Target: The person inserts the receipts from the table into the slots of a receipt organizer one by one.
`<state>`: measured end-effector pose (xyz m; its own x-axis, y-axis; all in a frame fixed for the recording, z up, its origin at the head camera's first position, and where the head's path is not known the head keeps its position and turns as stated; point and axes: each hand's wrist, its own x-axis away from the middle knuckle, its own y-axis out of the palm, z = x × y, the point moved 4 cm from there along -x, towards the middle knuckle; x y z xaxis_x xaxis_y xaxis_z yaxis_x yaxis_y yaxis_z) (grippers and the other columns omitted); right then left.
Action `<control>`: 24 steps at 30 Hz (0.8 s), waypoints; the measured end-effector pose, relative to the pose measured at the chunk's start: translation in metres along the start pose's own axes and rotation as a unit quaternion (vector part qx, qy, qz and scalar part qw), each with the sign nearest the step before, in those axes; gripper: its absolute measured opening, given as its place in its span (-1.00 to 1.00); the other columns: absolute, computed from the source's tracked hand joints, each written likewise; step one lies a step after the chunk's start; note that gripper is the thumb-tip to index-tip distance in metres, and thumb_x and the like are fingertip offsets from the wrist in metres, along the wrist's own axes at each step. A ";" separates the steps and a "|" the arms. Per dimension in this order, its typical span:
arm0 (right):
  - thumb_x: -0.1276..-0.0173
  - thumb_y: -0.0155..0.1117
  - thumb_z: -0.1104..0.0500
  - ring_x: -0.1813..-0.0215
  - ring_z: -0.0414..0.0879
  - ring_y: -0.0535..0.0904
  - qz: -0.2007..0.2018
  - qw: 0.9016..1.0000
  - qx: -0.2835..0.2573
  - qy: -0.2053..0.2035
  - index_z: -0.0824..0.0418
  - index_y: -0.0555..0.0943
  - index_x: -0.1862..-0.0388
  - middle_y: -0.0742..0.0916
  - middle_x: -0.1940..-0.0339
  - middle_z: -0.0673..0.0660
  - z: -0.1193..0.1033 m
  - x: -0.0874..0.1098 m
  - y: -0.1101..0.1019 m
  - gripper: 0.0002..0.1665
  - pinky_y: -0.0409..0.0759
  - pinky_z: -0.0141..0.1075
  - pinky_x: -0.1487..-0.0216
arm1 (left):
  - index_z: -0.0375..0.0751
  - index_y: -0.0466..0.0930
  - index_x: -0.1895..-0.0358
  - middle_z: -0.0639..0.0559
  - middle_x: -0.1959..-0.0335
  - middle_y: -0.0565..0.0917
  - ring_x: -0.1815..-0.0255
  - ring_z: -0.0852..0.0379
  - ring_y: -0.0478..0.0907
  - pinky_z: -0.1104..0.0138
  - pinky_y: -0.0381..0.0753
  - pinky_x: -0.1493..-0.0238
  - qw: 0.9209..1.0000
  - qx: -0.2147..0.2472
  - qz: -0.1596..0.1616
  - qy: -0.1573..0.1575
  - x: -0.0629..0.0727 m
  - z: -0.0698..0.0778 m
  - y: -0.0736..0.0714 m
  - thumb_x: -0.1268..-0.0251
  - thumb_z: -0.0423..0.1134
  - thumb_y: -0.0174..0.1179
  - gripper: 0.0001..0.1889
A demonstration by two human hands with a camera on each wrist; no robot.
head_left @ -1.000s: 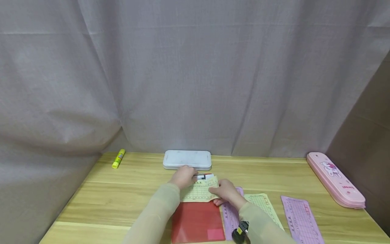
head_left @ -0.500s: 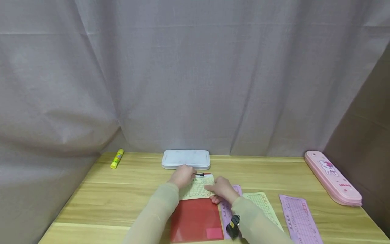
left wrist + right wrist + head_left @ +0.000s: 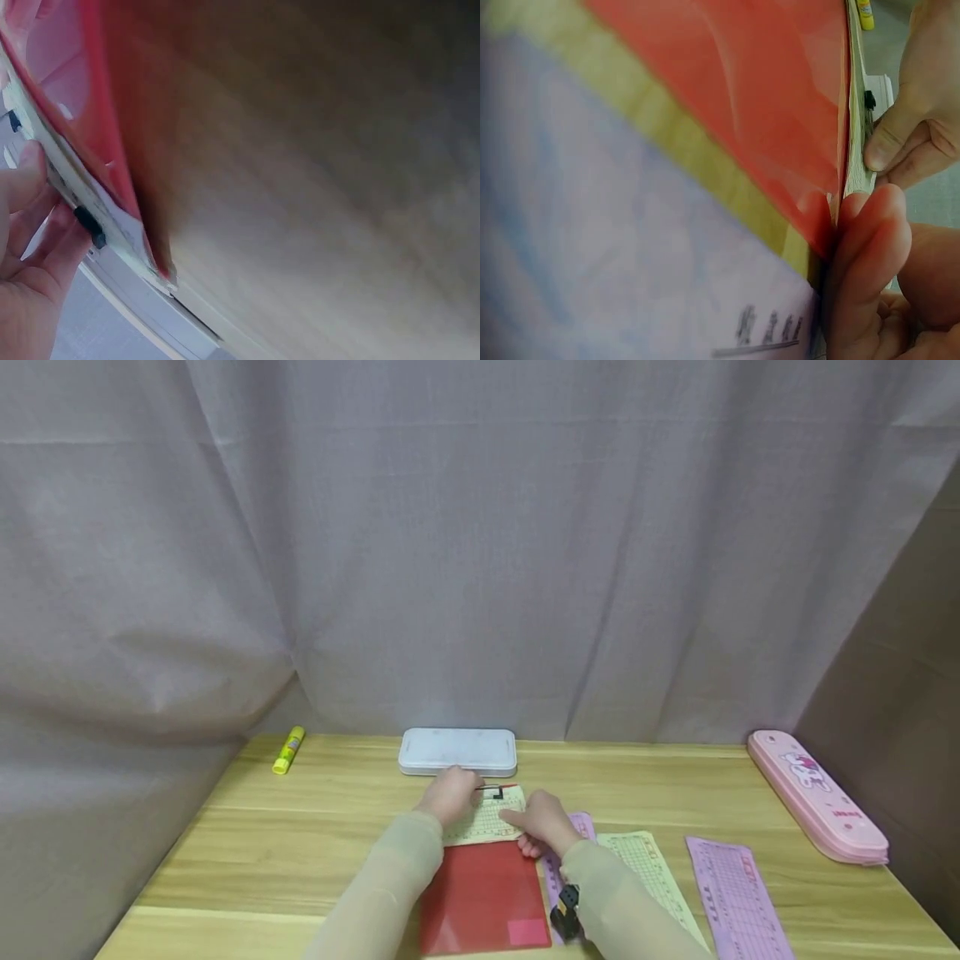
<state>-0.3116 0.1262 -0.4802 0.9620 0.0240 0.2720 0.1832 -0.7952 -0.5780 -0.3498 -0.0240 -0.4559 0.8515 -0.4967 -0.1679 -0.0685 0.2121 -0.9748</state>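
Note:
A red clip folder (image 3: 483,897) lies at the table's front, with a pale yellow-green printed sheet (image 3: 476,828) across its upper part. The folder's metal clip (image 3: 495,792) has black tips and sits at the top edge over the sheet. My left hand (image 3: 448,795) pinches this clip between thumb and fingers, close up in the left wrist view. At the sheet's right side, my right hand (image 3: 551,822) grips the edge, thumb on top and fingers curled below. In the right wrist view, the red folder's edge runs into those fingers. My palms hide part of the sheet.
Right of the folder lie a purple sheet (image 3: 553,877), partly under my right arm, a pale green sheet (image 3: 652,868) and another purple sheet (image 3: 735,893). Behind are a white case (image 3: 457,750), a yellow glue stick (image 3: 288,750) and a pink pencil case (image 3: 817,802).
The yellow-green sheet has moved up towards the clip and lies flatter, covering the white area below the clip. My right hand has shifted slightly left and up; the left stays at the clip.

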 end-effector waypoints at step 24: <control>-0.14 0.38 0.23 0.77 -0.25 0.42 0.092 0.990 0.016 -0.107 0.29 0.62 0.42 0.58 0.68 0.03 0.013 0.011 -0.047 -0.86 0.43 -0.45 0.74 | -0.14 0.73 0.16 0.04 0.25 0.75 0.18 0.07 0.67 0.28 0.62 0.08 1.000 0.017 0.015 0.016 0.002 -0.003 0.001 -0.06 -0.23 0.37 -0.77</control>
<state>-0.3074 0.1722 -0.4600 0.9999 0.0100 -0.0074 0.0032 -0.7788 -0.6273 -0.3498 -0.0271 -0.4576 0.8320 -0.5163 -0.2030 -0.0759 0.2566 -0.9635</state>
